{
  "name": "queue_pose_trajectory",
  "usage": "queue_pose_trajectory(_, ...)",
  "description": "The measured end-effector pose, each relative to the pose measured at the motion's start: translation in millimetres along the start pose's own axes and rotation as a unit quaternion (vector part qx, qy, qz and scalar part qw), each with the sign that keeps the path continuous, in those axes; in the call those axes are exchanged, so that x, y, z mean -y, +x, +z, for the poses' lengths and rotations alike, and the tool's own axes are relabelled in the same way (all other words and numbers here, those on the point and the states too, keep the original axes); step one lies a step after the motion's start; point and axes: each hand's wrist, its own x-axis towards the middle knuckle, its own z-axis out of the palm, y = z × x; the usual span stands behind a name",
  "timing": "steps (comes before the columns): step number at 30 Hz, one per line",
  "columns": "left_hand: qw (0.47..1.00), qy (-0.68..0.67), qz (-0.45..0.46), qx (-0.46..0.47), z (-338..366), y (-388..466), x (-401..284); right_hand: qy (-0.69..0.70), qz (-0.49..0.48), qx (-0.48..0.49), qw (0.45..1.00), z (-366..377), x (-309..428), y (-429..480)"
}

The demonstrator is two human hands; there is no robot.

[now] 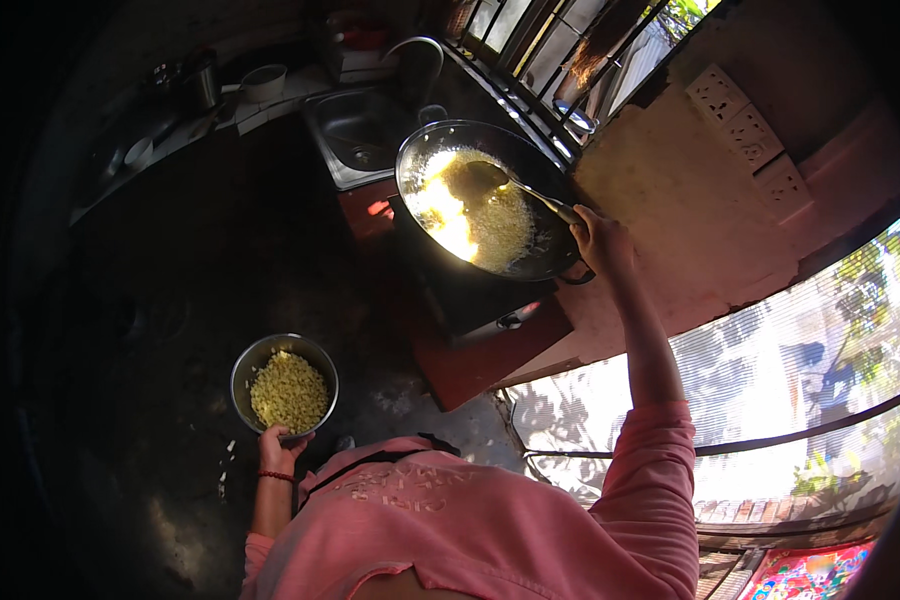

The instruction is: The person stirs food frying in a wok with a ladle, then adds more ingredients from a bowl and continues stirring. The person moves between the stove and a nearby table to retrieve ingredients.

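Observation:
My left hand (283,445) grips the rim of a round metal bowl (238,375) from below and in front. Inside it lies a heap of small pale yellow pieces (291,390), possibly diced potato or corn. With my right hand (606,238) I hold the handle of a metal spatula (551,202). Its dark blade (480,180) is down in a large wok (555,255), over bubbling, frothy yellowish contents (502,225). Bright sunlight washes out the wok's left side. The wok rests on a dark stove (465,311) with a control knob at its front.
Behind the wok is a steel sink (356,135) with a curved faucet (435,49). A counter (255,116) along the back holds pots and a white bowl (139,153). A barred window (547,52) and wall sockets (750,135) are on the right. White bits lie on the floor (225,469).

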Motion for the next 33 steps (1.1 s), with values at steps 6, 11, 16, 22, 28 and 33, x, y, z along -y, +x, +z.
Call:
queue_pose_trajectory(6, 1.0, 0.014, -0.007, 0.004, 3, 3, -3, -0.023, 0.043, -0.017, 0.999, 2, -46, -20)
queue_pose_trajectory(11, 1.0, 0.022, -0.006, 0.003, 6, 6, -2, 0.215, 0.214, 0.231, 0.925, -27, -55, -37)
queue_pose_trajectory(16, 0.999, 0.043, -0.009, 0.029, 14, 8, -7, 0.383, 0.323, 0.32, 0.804, -49, -40, -57)
queue_pose_trajectory(22, 0.998, 0.051, -0.02, 0.03, 20, 6, -10, 0.507, 0.328, 0.332, 0.725, -45, -23, -62)
queue_pose_trajectory(28, 0.998, 0.051, -0.017, 0.022, 15, 6, -7, 0.556, 0.35, 0.34, 0.673, -41, -22, -69)
queue_pose_trajectory(33, 0.998, 0.052, -0.02, 0.011, 12, 4, -6, 0.58, 0.342, 0.299, 0.677, -48, -21, -76)
